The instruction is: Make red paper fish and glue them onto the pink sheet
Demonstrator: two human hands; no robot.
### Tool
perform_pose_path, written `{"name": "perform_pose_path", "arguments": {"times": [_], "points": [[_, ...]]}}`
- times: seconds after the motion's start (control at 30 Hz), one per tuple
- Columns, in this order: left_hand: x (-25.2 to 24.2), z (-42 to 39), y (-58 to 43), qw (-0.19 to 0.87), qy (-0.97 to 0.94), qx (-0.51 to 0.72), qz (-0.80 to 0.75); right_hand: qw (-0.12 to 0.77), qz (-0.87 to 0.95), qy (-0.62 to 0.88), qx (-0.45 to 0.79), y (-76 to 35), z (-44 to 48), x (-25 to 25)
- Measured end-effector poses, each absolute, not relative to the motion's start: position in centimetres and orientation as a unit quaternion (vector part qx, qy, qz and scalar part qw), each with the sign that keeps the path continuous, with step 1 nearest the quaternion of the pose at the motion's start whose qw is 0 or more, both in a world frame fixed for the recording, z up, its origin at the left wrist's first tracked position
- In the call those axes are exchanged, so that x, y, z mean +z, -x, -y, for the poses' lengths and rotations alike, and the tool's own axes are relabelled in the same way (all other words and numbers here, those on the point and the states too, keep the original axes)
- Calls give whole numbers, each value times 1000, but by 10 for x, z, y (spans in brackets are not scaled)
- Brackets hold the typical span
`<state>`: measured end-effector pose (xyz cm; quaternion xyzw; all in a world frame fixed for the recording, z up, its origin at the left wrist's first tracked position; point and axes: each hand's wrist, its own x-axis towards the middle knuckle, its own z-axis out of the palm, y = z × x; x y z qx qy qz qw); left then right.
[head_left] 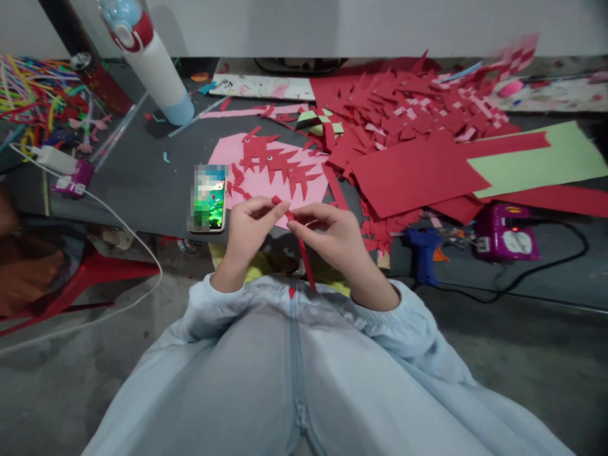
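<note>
Between my two hands is a narrow red paper strip (305,256), its long end hanging down below the table edge. My left hand (254,229) pinches the strip's upper end between thumb and fingers. Just beside it, my right hand (330,233) grips the strip a little lower, thumb against fingers. Behind my hands, several spiky red folded-paper fish (272,163) with small eyes lie on a pink paper sheet (223,152). A phone (209,197) with a lit screen rests left of that sheet, close to my left hand.
Red paper sheets (418,174) and a heap of folded red pieces (380,101) cover the right side. A blue glue gun (422,253) and purple power block (506,233) sit near the front edge. A white bottle (159,76) stands back left, near colourful pipe cleaners (38,95).
</note>
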<state>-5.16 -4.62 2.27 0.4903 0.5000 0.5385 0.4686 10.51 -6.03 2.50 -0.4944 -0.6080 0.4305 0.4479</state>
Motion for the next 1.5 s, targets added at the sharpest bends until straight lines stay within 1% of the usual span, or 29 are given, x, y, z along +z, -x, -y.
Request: {"name": "perform_pose_path", "arguments": {"times": [0.2,0.33,0.43,0.57,0.63,0.73,0.87,1.03,1.17,1.5], "points": [[30,43,51,465,-500,529,-504,434,581,500,473,-113,62,27],[30,43,46,487,-486,534,-492,449,586,496,457,-115,63,26],[30,46,41,517,-451,537,-490,459,627,498,384,-116,66,29],[30,51,37,550,-431,540,-470,438,692,523,236,-118,70,37],[29,54,36,561,-435,526,-468,432,709,526,180,-119,73,41],[28,59,37,571,-451,495,-475,424,730,521,125,-123,76,47],[31,63,37,558,-471,491,-475,402,757,506,93,-127,79,54],[35,65,33,581,-423,517,-465,413,755,499,99,-129,76,59],[35,68,28,596,-384,547,-444,425,748,485,155,-130,72,61],[28,64,31,544,-430,580,-428,427,722,468,277,-129,70,64]]}}
